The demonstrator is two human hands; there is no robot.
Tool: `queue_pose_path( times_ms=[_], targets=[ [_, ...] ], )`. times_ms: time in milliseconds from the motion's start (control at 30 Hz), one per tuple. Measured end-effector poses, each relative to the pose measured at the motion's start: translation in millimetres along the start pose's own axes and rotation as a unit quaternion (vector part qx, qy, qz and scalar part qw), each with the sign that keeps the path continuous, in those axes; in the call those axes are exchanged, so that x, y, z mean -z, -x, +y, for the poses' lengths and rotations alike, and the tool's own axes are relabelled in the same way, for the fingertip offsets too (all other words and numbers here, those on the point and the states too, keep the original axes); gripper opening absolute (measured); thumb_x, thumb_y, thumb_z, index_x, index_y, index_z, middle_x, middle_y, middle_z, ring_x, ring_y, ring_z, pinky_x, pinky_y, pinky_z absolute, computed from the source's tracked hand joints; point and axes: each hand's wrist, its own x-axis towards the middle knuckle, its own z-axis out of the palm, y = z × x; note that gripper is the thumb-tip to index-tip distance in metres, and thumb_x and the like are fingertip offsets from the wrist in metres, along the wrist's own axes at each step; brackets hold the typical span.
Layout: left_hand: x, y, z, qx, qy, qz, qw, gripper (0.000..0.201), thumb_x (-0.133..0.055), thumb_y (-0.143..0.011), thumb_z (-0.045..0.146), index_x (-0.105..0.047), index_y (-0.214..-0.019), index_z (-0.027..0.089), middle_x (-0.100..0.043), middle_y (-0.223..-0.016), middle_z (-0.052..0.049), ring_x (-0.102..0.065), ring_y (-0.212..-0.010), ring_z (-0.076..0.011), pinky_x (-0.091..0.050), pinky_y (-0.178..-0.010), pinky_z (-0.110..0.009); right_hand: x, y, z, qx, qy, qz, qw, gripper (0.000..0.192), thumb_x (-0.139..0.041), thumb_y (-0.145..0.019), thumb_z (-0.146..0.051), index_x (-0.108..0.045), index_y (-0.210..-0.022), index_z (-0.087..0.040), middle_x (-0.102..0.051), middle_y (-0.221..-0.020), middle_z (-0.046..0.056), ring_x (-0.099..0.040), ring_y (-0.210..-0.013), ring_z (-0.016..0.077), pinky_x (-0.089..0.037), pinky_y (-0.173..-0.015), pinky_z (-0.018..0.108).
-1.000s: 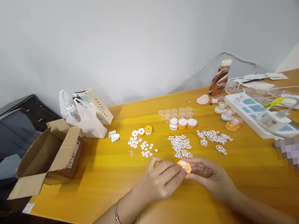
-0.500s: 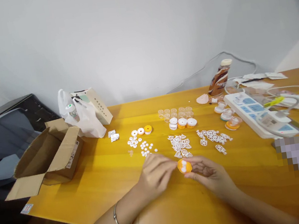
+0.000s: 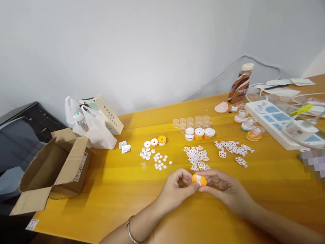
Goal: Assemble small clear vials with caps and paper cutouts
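Note:
Between my fingertips, above the near part of the table, is a small round orange piece (image 3: pixel 203 181) with white parts in its middle. My left hand (image 3: pixel 178 189) pinches its left side with thumb and fingers. The right side is gripped by my right hand (image 3: pixel 227 189). Just beyond my hands lies a pile of white openwork plastic pieces (image 3: pixel 196 155), with a second group of them (image 3: pixel 233 148) to the right. Small white round pieces (image 3: pixel 160 161) are scattered on the table left of these.
Behind the pieces stand clear cups (image 3: pixel 193 122) and white-and-orange discs (image 3: pixel 209 132). An open cardboard box (image 3: pixel 74 163) and a plastic bag (image 3: pixel 99 131) are at the left. On the right are a bottle (image 3: pixel 241 84), a power strip (image 3: pixel 275 121) with cables, and assembled round pieces (image 3: pixel 255 133).
My left hand has gone from reaching at the orange piece's edge to pinching its side. The white parts now look spread across its middle. My right hand keeps its grip.

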Motion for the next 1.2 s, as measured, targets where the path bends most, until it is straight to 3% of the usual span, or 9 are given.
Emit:
queue_pose_path(
  times_ms=[300,800,900,1067,1200],
  targets=[
    [-1.9,-1,2,0.105,0.107,0.007,0.989,0.037,-0.075,-0.057,0.039,-0.052,-0.070,0.013,-0.050,-0.059,0.005,-0.038,-0.049,-0.0026,-0.026,-0.049,-0.017,-1,-3,2,-0.021,-0.039,-0.011,0.999,0.029,-0.069,-0.071,-0.023,-0.061,-0.099,-0.024,-0.068,-0.096,0.005,-0.065,-0.084,0.0181,-0.052,-0.080,0.032],
    [-2.3,-2,-3,0.074,0.078,0.019,0.994,0.032,-0.072,-0.062,0.036,-0.053,-0.070,0.012,-0.053,-0.063,0.003,-0.042,-0.054,-0.0041,-0.032,-0.055,-0.018,-3,-4,-5,-0.073,-0.074,-0.008,0.995,0.032,-0.072,-0.067,-0.029,-0.061,-0.096,-0.022,-0.070,-0.089,0.005,-0.065,-0.082,0.0181,-0.052,-0.080,0.034],
    [4.9,-5,0,0.040,0.030,0.025,0.998,0.029,-0.068,-0.067,0.039,-0.055,-0.073,0.012,-0.055,-0.066,0.002,-0.045,-0.057,-0.0058,-0.035,-0.057,-0.019,-2,-5,-5,-0.069,-0.080,0.002,0.994,0.033,-0.074,-0.065,-0.029,-0.062,-0.095,-0.022,-0.070,-0.089,0.005,-0.065,-0.082,0.0180,-0.052,-0.080,0.033],
    [22.7,-26,14,-0.061,-0.135,0.098,0.984,0.021,-0.060,-0.074,0.035,-0.059,-0.079,0.014,-0.059,-0.073,0.000,-0.051,-0.067,-0.0093,-0.039,-0.064,-0.021,1,-7,-8,-0.080,-0.073,0.032,0.994,0.034,-0.074,-0.064,-0.029,-0.062,-0.096,-0.022,-0.070,-0.086,0.004,-0.066,-0.082,0.0176,-0.052,-0.080,0.032],
    [23.0,-36,37,-0.114,-0.233,0.060,0.964,0.016,-0.052,-0.081,0.029,-0.058,-0.081,0.015,-0.061,-0.078,-0.002,-0.055,-0.071,-0.0109,-0.040,-0.063,-0.021,4,-7,-11,-0.065,-0.068,0.058,0.994,0.035,-0.073,-0.065,-0.027,-0.061,-0.098,-0.023,-0.070,-0.085,0.003,-0.066,-0.080,0.0170,-0.053,-0.078,0.031]
  ],
)
